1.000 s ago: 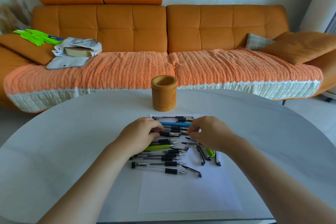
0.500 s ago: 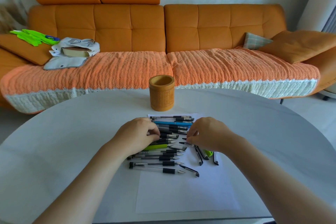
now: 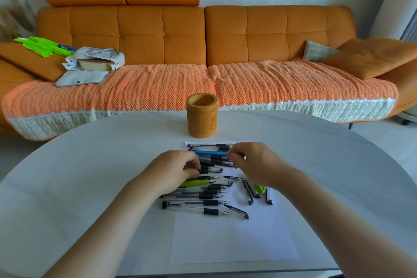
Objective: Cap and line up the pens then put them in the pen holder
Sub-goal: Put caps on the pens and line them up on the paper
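Several pens lie in a row on a white paper sheet, most of them black, one blue and one green. Behind the sheet stands the round wooden pen holder, with nothing in it. My left hand rests curled over the left ends of the middle pens and grips a black pen. My right hand pinches the right end of that same pen. Loose caps lie to the right of the row, a green one among them.
The round white table reaches its front edge just below the sheet. An orange sofa with a woven throw fills the background. A bag with a book lies on its left side.
Both hands stay over the middle of the row. My right fingertips have crept slightly farther up and to the left along the pens. The view has shifted a little.
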